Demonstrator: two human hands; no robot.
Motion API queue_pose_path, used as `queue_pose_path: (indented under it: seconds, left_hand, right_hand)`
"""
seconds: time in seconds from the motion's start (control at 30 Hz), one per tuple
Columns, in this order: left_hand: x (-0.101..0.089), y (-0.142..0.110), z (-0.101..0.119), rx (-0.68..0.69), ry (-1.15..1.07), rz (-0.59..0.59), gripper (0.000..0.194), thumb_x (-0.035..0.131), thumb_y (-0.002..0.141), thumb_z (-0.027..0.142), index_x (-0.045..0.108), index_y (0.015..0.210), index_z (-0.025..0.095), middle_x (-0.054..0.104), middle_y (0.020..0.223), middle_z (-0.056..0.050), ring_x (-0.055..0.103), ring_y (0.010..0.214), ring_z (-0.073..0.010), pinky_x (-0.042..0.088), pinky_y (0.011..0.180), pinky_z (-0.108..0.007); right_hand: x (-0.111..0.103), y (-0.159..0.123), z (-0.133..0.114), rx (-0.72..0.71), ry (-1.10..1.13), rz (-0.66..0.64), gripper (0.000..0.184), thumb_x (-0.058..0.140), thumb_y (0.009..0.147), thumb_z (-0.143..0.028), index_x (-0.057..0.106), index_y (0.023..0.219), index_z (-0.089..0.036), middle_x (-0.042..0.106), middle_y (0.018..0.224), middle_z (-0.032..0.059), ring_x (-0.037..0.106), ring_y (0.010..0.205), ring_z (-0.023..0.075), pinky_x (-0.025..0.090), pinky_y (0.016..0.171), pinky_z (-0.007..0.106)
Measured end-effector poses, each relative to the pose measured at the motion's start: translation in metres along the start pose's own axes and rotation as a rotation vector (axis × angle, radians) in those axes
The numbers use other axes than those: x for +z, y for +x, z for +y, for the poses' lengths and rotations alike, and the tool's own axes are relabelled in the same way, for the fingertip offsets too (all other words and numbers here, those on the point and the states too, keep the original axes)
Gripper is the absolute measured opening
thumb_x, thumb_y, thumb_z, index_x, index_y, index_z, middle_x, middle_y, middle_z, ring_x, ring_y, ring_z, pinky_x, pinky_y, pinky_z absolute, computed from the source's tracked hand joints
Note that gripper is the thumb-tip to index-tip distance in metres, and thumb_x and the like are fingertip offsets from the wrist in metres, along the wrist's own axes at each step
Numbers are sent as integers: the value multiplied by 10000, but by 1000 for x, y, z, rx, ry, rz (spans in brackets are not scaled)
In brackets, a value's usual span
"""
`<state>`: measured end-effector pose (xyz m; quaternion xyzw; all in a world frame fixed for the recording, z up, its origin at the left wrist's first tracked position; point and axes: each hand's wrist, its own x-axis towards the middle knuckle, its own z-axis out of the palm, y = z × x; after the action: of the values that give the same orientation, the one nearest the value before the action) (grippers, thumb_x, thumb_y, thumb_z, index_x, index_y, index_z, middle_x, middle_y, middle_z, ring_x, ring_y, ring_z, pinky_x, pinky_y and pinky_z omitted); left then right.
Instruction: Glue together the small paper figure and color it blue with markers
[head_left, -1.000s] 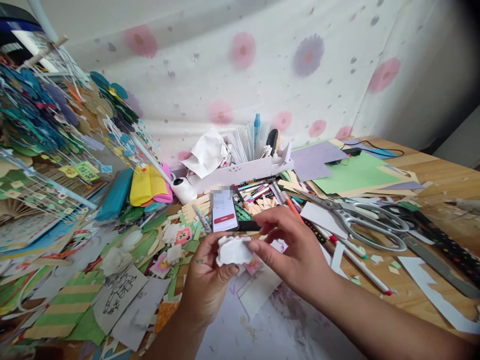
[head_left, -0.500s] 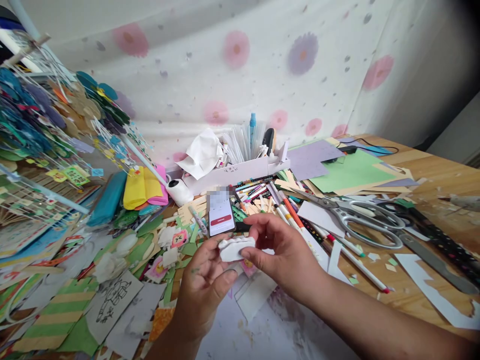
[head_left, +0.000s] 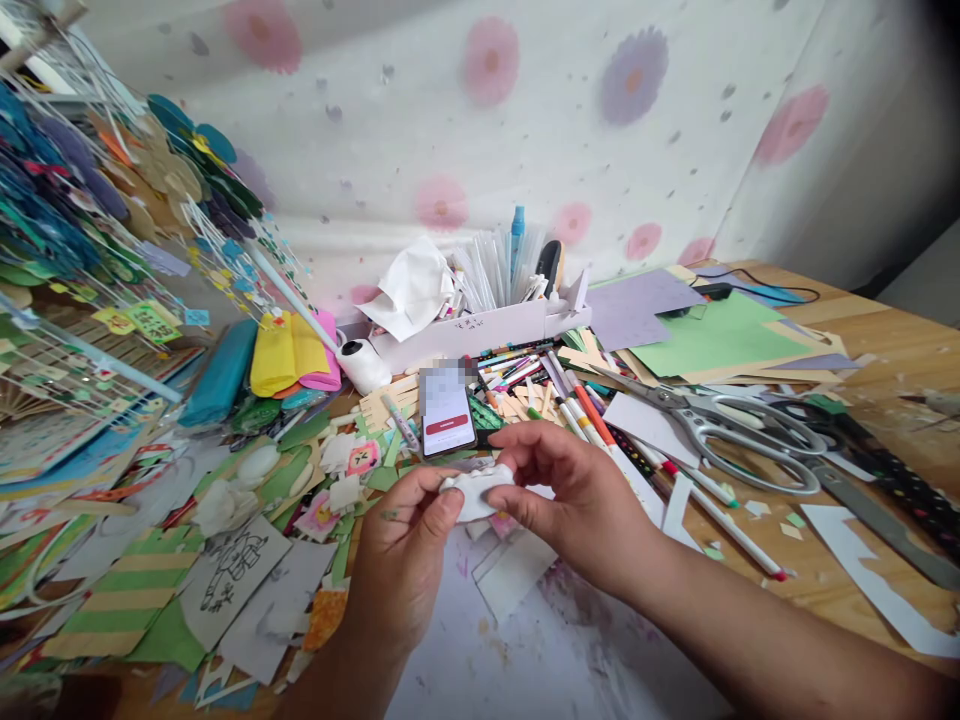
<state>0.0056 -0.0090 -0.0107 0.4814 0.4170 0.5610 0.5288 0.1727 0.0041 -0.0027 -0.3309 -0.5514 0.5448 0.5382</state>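
A small white lumpy piece (head_left: 474,492), like foam or clay, sits between both hands above the cluttered table. My left hand (head_left: 409,560) pinches its left end with thumb and fingers. My right hand (head_left: 574,500) pinches its right end, fingers curled around it. Just beyond the hands lies a phone (head_left: 446,415) with its screen lit. Paper scraps lie under the hands.
Large scissors (head_left: 731,430) and a ruler (head_left: 877,515) lie on the right. Markers (head_left: 577,410) are scattered behind the hands, before a white box (head_left: 480,325) of supplies. Coloured paper sheets (head_left: 712,340) lie at the back right. A wire rack of paper crafts (head_left: 82,250) fills the left.
The white piece was tipped from face-on to edge-on between the fingers. Both hands stayed close together and shifted slightly; the view also drifted a little.
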Motion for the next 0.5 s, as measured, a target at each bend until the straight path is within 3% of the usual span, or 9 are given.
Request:
queue_pose_path:
  seconds: [0.23,0.33,0.5]
  left_hand:
    - [6,2,7,-167,-127,-49,193,747,782,350,723,895,196,723,916,-38,666,772,-159,560,703,-283]
    - [5,2,7,-192,-26,-78,214,759,772,344,725,921,194,722,872,-25,669,740,-145,563,700,-266]
    - [4,2,8,-221,38,-99,146,761,763,314,715,782,177,691,722,7,674,688,-135,551,644,-225]
  right_hand:
    - [-4,8,2,155,267,19,402,829,659,-304,572,953,-209,597,694,-54,574,532,109,490,510,272]
    - [-6,10,0,156,252,58,389,837,654,-289,587,938,-198,610,670,-57,567,568,95,469,527,235]
    - [-5,9,-4,170,178,87,273,751,724,-235,595,942,-184,614,654,-57,554,553,87,453,531,232]
